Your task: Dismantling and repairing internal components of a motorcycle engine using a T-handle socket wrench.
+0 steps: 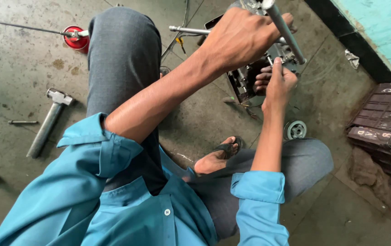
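Metal assembly: far centre on concrete floor; dark, greasy, rigid, likely heavy.
Steel rod: smooth, stiff, probably slippery; best held mid-shaft.
Left hand: clenched around steel rod.
Right hand: fingers closed on small fitting.
Hammer: left, lying apart.
Bearing: near right knee.

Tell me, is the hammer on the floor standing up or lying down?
Lying down. The hammer rests flat on the concrete floor, handle slanting toward the lower left, head at the upper right, apart from both hands.
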